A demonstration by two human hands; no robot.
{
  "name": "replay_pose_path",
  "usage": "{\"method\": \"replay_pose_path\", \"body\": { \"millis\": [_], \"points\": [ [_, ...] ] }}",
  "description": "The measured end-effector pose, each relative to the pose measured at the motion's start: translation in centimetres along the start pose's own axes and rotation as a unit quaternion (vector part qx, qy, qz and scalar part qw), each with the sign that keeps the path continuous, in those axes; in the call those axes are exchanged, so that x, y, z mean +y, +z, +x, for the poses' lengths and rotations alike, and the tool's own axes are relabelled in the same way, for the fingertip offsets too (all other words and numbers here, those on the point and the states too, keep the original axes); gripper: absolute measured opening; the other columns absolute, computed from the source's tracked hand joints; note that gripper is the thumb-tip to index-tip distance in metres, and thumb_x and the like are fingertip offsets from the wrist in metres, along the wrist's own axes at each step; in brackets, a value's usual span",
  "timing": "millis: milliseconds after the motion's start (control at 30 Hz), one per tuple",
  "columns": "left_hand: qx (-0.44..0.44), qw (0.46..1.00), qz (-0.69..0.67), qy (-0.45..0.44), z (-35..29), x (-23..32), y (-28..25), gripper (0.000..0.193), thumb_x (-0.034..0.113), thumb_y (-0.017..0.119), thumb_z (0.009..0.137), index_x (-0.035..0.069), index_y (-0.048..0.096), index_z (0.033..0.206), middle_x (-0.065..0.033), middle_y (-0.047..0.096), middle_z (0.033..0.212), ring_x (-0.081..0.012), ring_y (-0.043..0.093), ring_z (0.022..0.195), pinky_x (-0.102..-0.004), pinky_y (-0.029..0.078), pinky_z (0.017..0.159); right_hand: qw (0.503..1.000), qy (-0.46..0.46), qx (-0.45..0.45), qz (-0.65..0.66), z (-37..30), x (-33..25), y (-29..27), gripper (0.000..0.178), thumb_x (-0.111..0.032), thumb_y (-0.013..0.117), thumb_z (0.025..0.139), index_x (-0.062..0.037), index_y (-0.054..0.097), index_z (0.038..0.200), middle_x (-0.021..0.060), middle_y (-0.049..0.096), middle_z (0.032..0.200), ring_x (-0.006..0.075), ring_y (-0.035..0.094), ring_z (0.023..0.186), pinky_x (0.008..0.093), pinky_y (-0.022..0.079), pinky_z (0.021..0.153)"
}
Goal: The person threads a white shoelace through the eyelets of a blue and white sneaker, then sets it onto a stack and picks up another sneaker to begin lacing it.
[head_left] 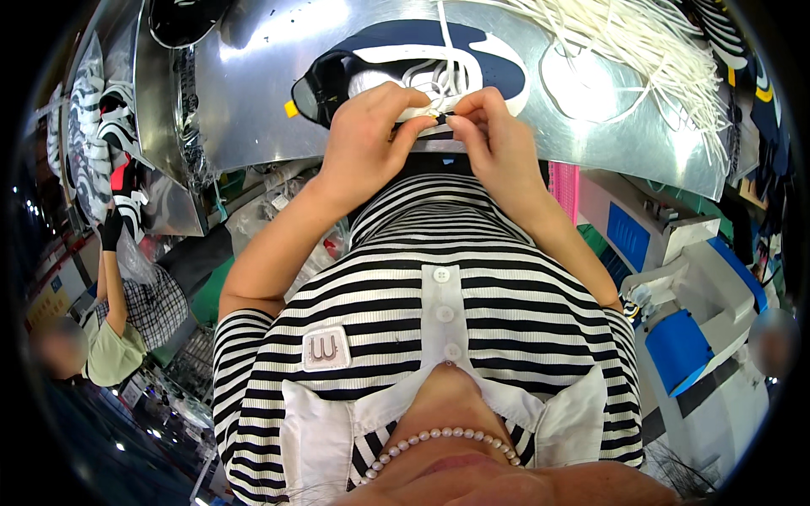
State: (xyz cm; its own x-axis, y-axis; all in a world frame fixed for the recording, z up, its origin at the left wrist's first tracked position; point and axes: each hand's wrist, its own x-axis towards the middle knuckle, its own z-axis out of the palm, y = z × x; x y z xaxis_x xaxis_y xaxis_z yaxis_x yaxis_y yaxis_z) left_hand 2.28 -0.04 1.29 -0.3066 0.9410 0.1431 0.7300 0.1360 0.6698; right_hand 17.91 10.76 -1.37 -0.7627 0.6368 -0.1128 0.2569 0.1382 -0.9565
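Note:
A navy and white shoe upper (396,38) lies on its side on the metal table in front of me, its dark opening toward the left. White shoelace (449,46) runs down over it and forms loose loops beside my fingertips. My left hand (363,139) is closed, thumb and index finger pinching the near edge of the upper. Close against it, my right hand (499,139) pinches the same small dark edge. Whether a lace end lies between the fingertips is hidden.
A bundle of white shoelaces (650,51) covers the table's right side. The metal table (261,101) has its curved edge close to my waist. Grey and blue machines (700,287) stand at right. At left, another person (122,337) in a black glove reaches toward stacked shoe uppers (122,143).

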Motion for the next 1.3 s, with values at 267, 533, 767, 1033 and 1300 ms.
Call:
{"method": "replay_pose_path", "body": {
  "millis": [267,533,767,1033,1300],
  "points": [
    [0.033,0.999,0.003,-0.014,-0.2,0.4,1.1,0.016,0.004,0.074,0.082,0.003,0.064,0.095,-0.0111,0.064,0.083,-0.0300,0.062,0.073,-0.0350,0.047,0.063,0.998,0.011,-0.031,-0.044,1.4,-0.6,0.7,0.015,-0.016,0.056,0.098,-0.0026,0.051,0.103,0.0163,0.066,0.079,0.0372,0.066,0.073,0.0453,0.050,0.066],
    [0.051,0.994,0.013,0.098,-0.2,0.2,1.9,0.021,-0.003,0.073,0.079,0.001,0.065,0.098,-0.0127,0.061,0.081,-0.0314,0.060,0.069,-0.0368,0.047,0.061,0.998,0.038,0.045,0.002,1.2,0.4,2.1,0.017,-0.018,0.057,0.096,-0.0048,0.051,0.106,0.0155,0.068,0.079,0.0378,0.067,0.075,0.0455,0.051,0.068],
    [0.094,0.988,0.048,0.113,-1.0,-1.6,0.9,0.026,-0.005,0.075,0.075,0.003,0.058,0.093,-0.0120,0.061,0.080,-0.0318,0.059,0.069,-0.0388,0.046,0.060,0.986,-0.008,-0.033,-0.161,0.1,-2.2,-5.4,0.015,-0.020,0.069,0.089,-0.0075,0.065,0.095,0.0096,0.068,0.076,0.0259,0.068,0.067,0.0347,0.052,0.061],
    [0.070,0.972,0.064,0.215,-2.0,-1.7,0.2,0.029,-0.004,0.076,0.073,0.003,0.057,0.094,-0.0111,0.061,0.080,-0.0295,0.060,0.071,-0.0381,0.047,0.062,0.921,-0.137,-0.208,-0.300,4.9,-3.7,-2.0,0.014,-0.019,0.062,0.088,-0.0088,0.069,0.095,0.0127,0.068,0.075,0.0323,0.067,0.071,0.0439,0.052,0.065],
    [0.039,0.979,0.002,0.198,-1.8,-1.8,0.2,0.025,-0.004,0.075,0.074,0.002,0.057,0.091,-0.0120,0.062,0.080,-0.0296,0.060,0.070,-0.0371,0.047,0.062,0.986,-0.061,-0.158,-0.006,5.0,-3.1,-2.0,0.016,-0.010,0.069,0.089,-0.0027,0.070,0.103,0.0050,0.072,0.084,0.0148,0.069,0.077,0.0265,0.053,0.074]
  ]
}}
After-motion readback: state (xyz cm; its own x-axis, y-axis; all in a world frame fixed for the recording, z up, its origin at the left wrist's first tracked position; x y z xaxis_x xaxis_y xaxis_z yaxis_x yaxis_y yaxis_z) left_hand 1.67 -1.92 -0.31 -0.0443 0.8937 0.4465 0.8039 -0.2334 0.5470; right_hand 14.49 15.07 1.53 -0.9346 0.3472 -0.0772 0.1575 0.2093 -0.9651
